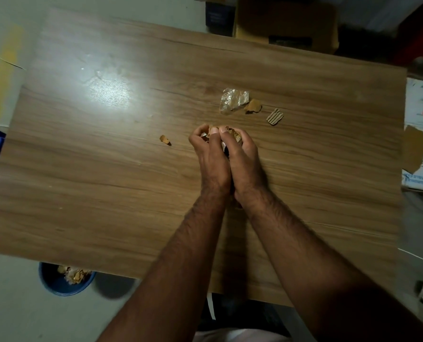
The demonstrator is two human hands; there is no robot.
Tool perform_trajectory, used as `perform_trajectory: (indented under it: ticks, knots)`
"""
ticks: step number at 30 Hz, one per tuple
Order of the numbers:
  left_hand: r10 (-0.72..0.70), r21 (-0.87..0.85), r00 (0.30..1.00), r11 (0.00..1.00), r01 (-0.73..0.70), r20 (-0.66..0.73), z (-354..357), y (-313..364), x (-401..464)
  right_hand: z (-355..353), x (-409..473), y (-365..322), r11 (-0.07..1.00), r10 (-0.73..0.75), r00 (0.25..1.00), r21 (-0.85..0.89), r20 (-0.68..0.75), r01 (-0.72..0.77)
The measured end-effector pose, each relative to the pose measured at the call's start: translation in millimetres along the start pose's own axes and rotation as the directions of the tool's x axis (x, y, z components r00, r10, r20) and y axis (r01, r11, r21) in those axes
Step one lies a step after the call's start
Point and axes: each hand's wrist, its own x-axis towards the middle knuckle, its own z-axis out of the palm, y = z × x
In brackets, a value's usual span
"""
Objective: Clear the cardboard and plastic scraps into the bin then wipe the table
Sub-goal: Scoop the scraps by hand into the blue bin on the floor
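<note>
Right, both hands are together over the middle of the table [106, 169], the left hand [211, 154] and the right hand [242, 154] pressed side by side, fingers curled in around a small bundle of gathered scraps [232, 137] that peeks out brown and crinkly between the thumbs. Loose on the wood beyond them lies a clear plastic scrap [232, 99], touching a flat torn cardboard piece [253, 106], with a corrugated cardboard piece [275, 116] just beside that, and one tiny cardboard fleck [165, 139] off to the left. All of this looks featherweight: the plastic is soft and springy and will likely puff back open unless squeezed, the cardboard is stiff enough to pinch by an edge. Cupping from both sides seems the safe hold. The blue bin [57, 285] sits on the floor by the near left table edge, already holding some scraps.
</note>
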Motion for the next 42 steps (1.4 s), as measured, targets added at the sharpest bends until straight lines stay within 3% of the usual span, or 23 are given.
perform_trajectory:
  ticks: [6,13,30,42]
  knots:
    - [0.005,0.096,0.999,0.995,-0.001,-0.040,-0.3,8.5,-2.4,5.2,-1.6,-6.6,1.000,0.007,0.998,-0.028,-0.066,-0.009]
    - [-0.099,-0.022,0.992,0.995,0.101,0.072,-2.3,37.1,-5.6,12.1,-9.2,-28.0,0.990,-0.104,0.983,0.083,-0.150,0.117]
    - [0.123,-0.171,0.991,0.977,-0.129,-0.044,-47.0,124.0,-62.9,48.4,-89.1,-97.5,0.964,-0.120,0.986,0.250,0.116,0.088]
    - [0.283,-0.265,0.902,0.888,-0.375,-0.327,-199.3,171.1,-103.9,171.1,-199.8,-97.3,0.968,-0.233,0.880,0.187,0.413,0.168]
